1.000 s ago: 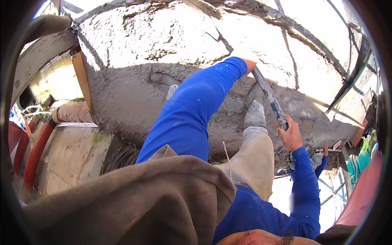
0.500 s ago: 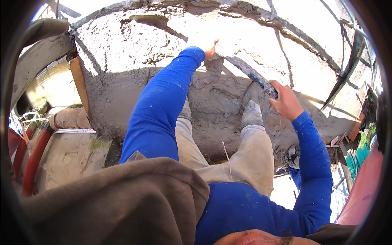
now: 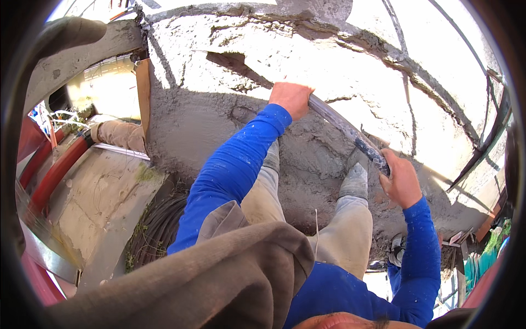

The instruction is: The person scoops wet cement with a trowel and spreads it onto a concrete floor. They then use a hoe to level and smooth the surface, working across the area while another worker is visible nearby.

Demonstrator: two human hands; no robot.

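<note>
Ground: wet grey mud (image 3: 189, 129), rough and furrowed, filling the middle; near half in shade, far half so sunlit that we lose much detail.

Cloth: brown (image 3: 219, 268), hanging across the lower left; it stands in the way and hides what lies beneath.

Slab (image 3: 98, 205): pale, dirty, left of the mud.

Legs: pale trousers (image 3: 346, 233), the right boot (image 3: 354, 183) mud-caked and set on the mud.

Sleeves: blue (image 3: 219, 167), speckled.

Beam (image 3: 82, 63): grey, curved, upper left.

Hoses (image 3: 60, 183): red, thick, along the slab's left side; a brown wrapped roll (image 3: 118, 136) adjoins one.

Cables (image 3: 159, 227): dark bundle between slab and left sleeve.

Board (image 3: 143, 98): brown, at the mud's left edge.

Shaft (image 3: 345, 129): worn grey, darker toward the near end; slanting over the mud, between the two hands. Past the left hand lies a dark wedge (image 3: 233, 63); we cannot tell whether blade or shadow.

Teal fabric (image 3: 478, 268): lower right, near some greenery (image 3: 496, 238).

Right hand (image 3: 401, 180): closed around the shaft's near end.

Left hand (image 3: 292, 98): wrapped about the shaft farther up, fingers partly lost in glare.

Shoe (image 3: 395, 252): beside the right sleeve, partly hidden.
</note>
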